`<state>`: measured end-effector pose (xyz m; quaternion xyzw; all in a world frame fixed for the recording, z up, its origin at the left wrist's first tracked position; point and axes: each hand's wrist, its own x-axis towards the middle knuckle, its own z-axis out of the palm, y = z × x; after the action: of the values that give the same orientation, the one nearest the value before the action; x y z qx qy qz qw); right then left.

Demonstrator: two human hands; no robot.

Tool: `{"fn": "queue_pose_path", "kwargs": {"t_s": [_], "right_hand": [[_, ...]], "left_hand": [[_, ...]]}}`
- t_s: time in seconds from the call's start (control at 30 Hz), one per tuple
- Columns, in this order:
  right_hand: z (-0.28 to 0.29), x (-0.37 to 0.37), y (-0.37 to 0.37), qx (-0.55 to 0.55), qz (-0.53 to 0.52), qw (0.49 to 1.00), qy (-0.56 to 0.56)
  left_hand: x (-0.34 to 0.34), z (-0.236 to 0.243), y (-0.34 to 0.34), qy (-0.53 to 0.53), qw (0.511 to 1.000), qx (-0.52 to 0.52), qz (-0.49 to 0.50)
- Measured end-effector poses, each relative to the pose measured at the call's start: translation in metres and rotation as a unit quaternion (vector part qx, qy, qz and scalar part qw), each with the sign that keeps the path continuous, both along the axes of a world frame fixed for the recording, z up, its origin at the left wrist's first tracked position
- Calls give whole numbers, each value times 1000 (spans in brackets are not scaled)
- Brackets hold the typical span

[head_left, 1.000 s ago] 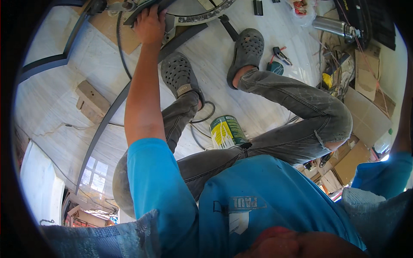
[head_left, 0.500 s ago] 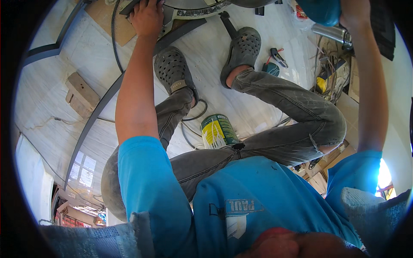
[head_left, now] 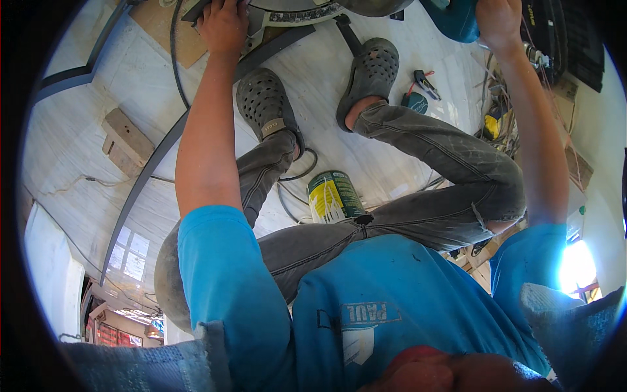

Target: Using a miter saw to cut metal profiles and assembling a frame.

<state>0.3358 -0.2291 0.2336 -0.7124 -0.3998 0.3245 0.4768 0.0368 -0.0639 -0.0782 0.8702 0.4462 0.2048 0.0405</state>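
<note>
At the top edge stands a miter saw, its pale curved scale [head_left: 300, 14] and part of a rounded grey guard [head_left: 375, 5] showing. My left hand [head_left: 223, 27] lies closed over a dark metal bar [head_left: 196, 9] beside the saw's base; its fingertips are partly cut off by the picture's edge. At the upper right my right hand [head_left: 499, 25] is wrapped round the teal saw handle [head_left: 455, 19]. The blade and whatever lies under it are out of view.
A long dark bar [head_left: 149, 163] crosses the floor at left, near a wooden block [head_left: 129, 138]. A green-and-yellow can [head_left: 334, 196] stands between my legs. A utility knife [head_left: 426, 85] and a teal tape measure [head_left: 414, 102] lie right of my shoe. Tangled cords [head_left: 501, 111] lie farther right.
My right hand and the teal handle have moved left and slightly up, and the grey guard has shifted left with them. My left hand has stayed in place.
</note>
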Motion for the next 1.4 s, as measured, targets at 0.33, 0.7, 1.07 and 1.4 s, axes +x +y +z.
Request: {"fn": "queue_pose_path", "kwargs": {"t_s": [0.33,0.7,1.07,1.4], "right_hand": [[-11,2,-4,12,1,1000,1],[-17,1,-6,18,-2,999,26],[-19,2,-8,8,-7,1000,24],[-22,0,-10,5,-23,999,36]], "left_hand": [[6,27,-8,-8,1000,-6,-2],[10,43,-13,-21,996,-91,11],[10,43,-13,3,994,-108,22],[8,50,-15,-16,993,-114,3]]}}
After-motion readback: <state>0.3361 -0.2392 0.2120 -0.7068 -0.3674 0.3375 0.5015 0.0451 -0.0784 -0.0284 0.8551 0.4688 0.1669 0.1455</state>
